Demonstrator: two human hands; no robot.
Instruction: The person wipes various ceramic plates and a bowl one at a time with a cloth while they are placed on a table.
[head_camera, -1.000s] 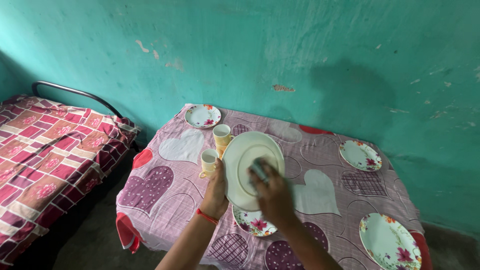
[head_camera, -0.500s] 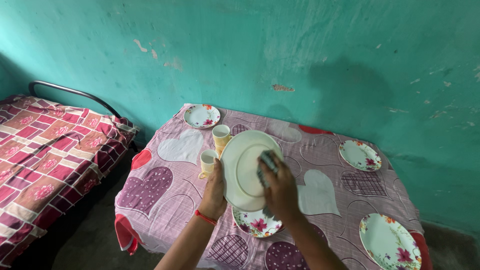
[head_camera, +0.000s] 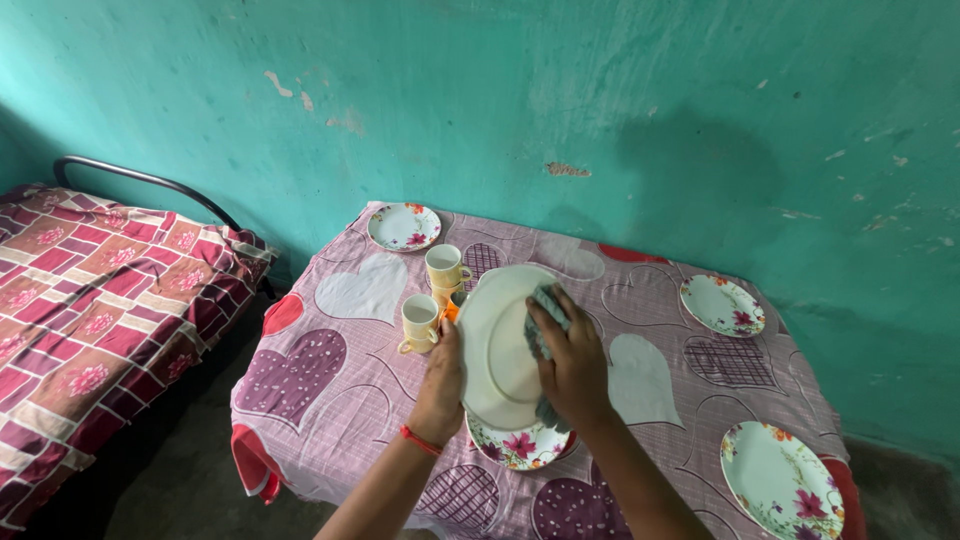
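My left hand (head_camera: 441, 388) grips the left rim of a large cream plate (head_camera: 495, 355), held tilted up above the table with its underside toward me. My right hand (head_camera: 572, 368) presses a grey cloth (head_camera: 541, 335) against the plate's right half. Directly under the held plate a flowered plate (head_camera: 517, 444) lies on the table near the front edge. Two cream cups (head_camera: 420, 322) (head_camera: 443, 266) stand just left of the held plate, close to my left hand.
The table wears a pink cloth with heart shapes (head_camera: 330, 370). Flowered plates lie at the back left (head_camera: 403, 226), the right (head_camera: 722, 304) and the front right corner (head_camera: 779, 482). A bed with a red checked cover (head_camera: 90, 300) stands left. A teal wall (head_camera: 600, 110) is behind.
My right hand with the cloth has slid up and to the right across the plate. The plate has turned more edge-on and shifted slightly right.
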